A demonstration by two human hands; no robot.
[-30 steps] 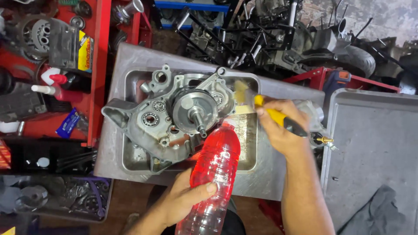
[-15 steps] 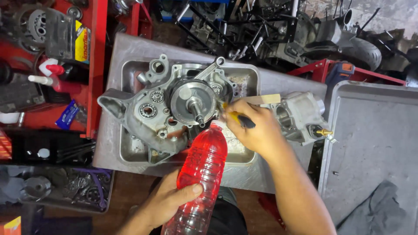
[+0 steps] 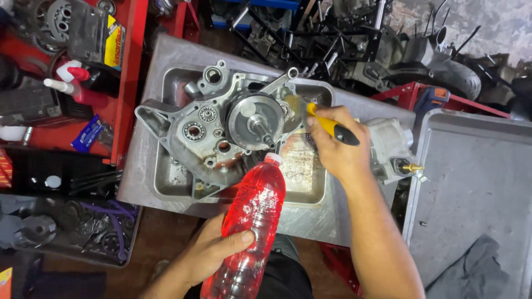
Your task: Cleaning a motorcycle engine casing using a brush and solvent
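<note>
An engine crankcase half (image 3: 221, 130) with a round crank and shaft lies in a shallow metal tray (image 3: 310, 191). My right hand (image 3: 335, 147) grips a brush with a yellow and black handle (image 3: 330, 127); its bristles touch the right side of the crankcase. My left hand (image 3: 208, 254) holds a clear plastic bottle of red liquid (image 3: 252, 221), tilted with its white neck pointing at the crankcase, just below the shaft.
A second grey engine part (image 3: 388, 147) sits at the tray's right edge. Another metal tray (image 3: 476, 188) with a grey rag (image 3: 471, 266) lies to the right. Red shelves (image 3: 130, 83) with bottles and parts stand left; motorcycle frames and a tyre (image 3: 460, 77) crowd the back.
My right hand has carried the brush leftward from beside the crankcase onto its right edge. The bottle stays tilted toward the case. The view has shifted slightly.
</note>
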